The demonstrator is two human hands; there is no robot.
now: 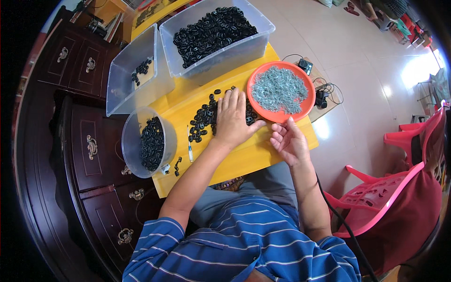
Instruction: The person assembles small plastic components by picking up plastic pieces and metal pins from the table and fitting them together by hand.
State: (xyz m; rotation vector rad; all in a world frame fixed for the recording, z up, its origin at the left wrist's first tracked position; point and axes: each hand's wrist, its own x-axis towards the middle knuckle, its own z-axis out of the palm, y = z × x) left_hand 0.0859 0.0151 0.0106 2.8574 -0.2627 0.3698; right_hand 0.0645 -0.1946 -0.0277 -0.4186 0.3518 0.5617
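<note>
On the yellow table [230,171], my left hand [231,117] lies spread, palm down, over a loose pile of small black oval plastic pieces [203,116]. Its thumb reaches toward the orange round plate [260,112], which is heaped with small silvery metal pieces [280,89]. Just below the plate's near rim is my right hand [290,141], palm turned up and fingers loosely bent. Nothing shows in it; whether its fingertips touch the rim I cannot tell. A small screwdriver [190,149] lies left of the pile, near a few joined black pieces [177,166].
A large clear bin [221,63] full of black pieces stands at the back. Left of it are a clear bin [123,96] holding a few pieces and a round clear tub [170,141]. Dark drawers [89,150] flank the left side; a pink chair [371,197] stands right.
</note>
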